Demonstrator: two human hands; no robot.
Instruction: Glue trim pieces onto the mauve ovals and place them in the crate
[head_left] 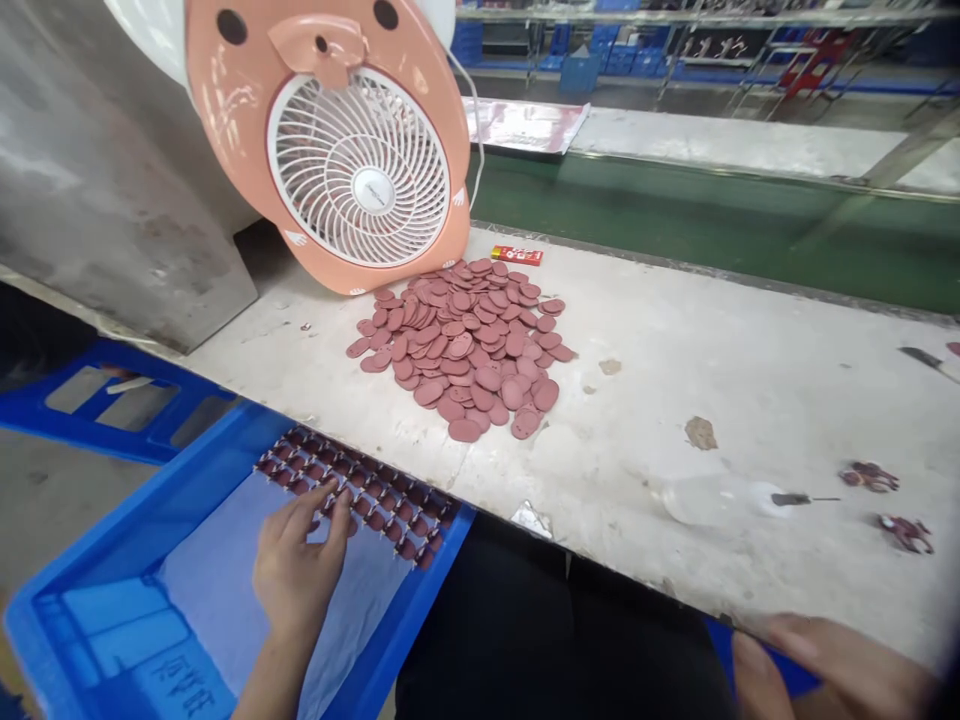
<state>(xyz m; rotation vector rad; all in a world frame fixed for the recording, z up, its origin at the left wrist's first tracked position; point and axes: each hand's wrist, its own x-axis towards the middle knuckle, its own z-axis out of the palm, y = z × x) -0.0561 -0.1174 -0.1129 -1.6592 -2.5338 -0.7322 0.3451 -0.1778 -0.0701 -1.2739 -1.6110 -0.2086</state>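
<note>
Left hand (300,565): left of the disc pile (472,345) and nearer me, thumb and forefinger slightly parted at the small pieces (367,490); I cannot tell if they grip one.
Right hand (840,665): right of the pile, blurred, grip unclear.
Bin (90,560): left of the pile, pieces inside in rows.
Fan (360,150): behind the pile.

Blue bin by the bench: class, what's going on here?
A person's left grip is at the rows of small reddish pieces in the blue bin; whether it pinches one is unclear. The right grip, blurred, is near the front edge of the bench; what it holds, if anything, is unclear. A heap of reddish ovals lies before a fan, with a needle-tipped bottle and two loose pieces farther right.
</note>
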